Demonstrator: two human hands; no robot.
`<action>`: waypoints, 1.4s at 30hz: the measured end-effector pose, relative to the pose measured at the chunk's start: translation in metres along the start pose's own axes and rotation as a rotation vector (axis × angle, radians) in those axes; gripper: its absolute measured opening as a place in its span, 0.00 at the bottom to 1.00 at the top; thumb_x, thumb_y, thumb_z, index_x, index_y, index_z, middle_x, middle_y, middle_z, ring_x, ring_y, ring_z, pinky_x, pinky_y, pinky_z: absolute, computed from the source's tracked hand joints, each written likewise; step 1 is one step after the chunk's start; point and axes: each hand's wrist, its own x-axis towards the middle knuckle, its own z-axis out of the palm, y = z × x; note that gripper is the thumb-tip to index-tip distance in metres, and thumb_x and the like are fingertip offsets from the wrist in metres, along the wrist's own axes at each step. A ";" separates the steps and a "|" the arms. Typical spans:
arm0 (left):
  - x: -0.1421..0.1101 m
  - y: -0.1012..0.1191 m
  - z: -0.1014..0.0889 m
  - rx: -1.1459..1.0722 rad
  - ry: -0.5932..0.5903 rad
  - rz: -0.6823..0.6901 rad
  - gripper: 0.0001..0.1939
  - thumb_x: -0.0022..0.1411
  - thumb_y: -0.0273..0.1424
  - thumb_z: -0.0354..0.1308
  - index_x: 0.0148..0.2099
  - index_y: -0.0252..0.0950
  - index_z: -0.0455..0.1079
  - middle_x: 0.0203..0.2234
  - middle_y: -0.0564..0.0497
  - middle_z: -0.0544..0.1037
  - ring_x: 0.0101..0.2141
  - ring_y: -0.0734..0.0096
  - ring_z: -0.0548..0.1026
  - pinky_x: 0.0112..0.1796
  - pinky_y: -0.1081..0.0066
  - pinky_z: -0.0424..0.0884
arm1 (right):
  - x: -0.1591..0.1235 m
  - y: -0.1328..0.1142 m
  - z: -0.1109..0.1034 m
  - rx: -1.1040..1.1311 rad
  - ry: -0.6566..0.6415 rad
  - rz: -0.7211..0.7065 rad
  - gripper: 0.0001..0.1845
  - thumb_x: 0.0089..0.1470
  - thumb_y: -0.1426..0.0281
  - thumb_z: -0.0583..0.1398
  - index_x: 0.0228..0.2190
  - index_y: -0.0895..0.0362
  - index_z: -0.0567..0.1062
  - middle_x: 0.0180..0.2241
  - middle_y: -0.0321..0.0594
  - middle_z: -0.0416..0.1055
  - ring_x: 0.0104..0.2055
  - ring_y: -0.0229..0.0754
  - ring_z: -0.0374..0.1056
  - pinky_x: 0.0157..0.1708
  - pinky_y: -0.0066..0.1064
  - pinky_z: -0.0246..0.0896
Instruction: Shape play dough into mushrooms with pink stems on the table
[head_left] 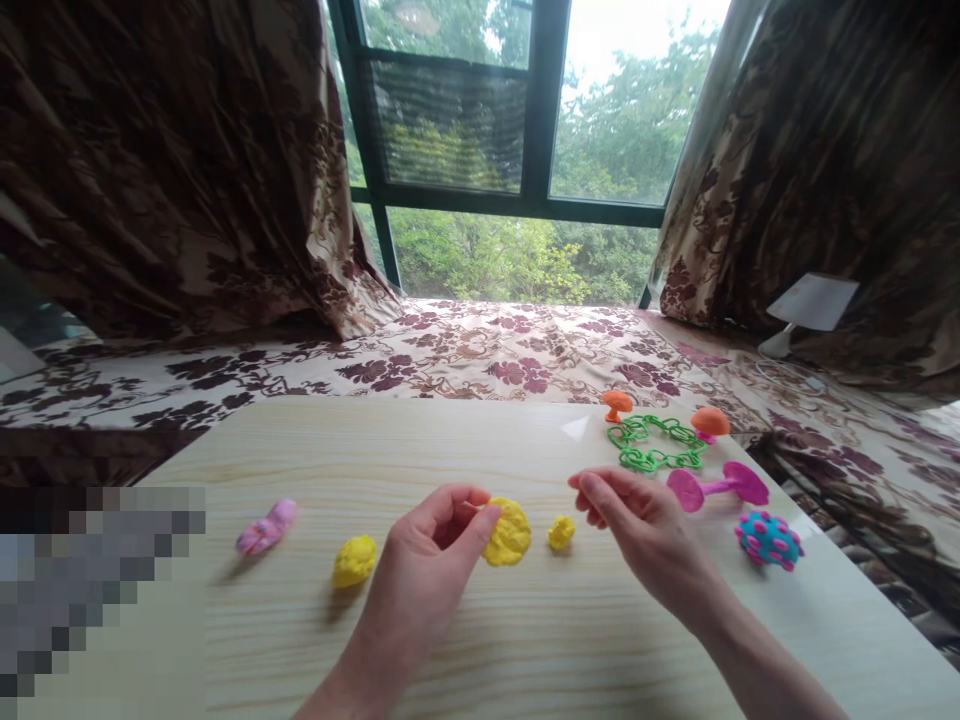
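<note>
At the bottom centre of the frame, the left hand [424,570] pinches the edge of a flat yellow disc [510,533] between thumb and fingers, holding it up just right of the frame's middle, over the table [450,660]. To its right, the right hand [649,525] is narrow, its thumb drawn in close to curled fingers; whether anything sits between the tips I cannot tell. A rounded yellow lump [355,561] lies left of the left hand, and a smaller yellow piece [561,532] between the disc and the right hand. Toward the lower left is a pink lump [267,527]; at the lower right, a blue ball [769,541] with pink knobs. Beyond that lie a magenta dumbbell [718,486], a ring of green links [626,458] and two orange mushrooms [617,401]. Farther back, flowered cloth [517,350] spreads across the middle, a white lamp [814,301] stands at right, and dark curtains [172,150] flank a window [536,130] showing trees [480,250] at top centre.
</note>
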 end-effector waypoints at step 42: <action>-0.005 0.007 -0.003 -0.547 -0.152 -0.103 0.08 0.56 0.32 0.57 0.36 0.33 0.73 0.27 0.51 0.72 0.27 0.77 0.67 0.33 0.74 0.65 | -0.020 -0.007 0.030 -0.050 0.030 -0.388 0.09 0.55 0.75 0.54 0.39 0.55 0.70 0.37 0.39 0.65 0.34 0.36 0.64 0.35 0.28 0.61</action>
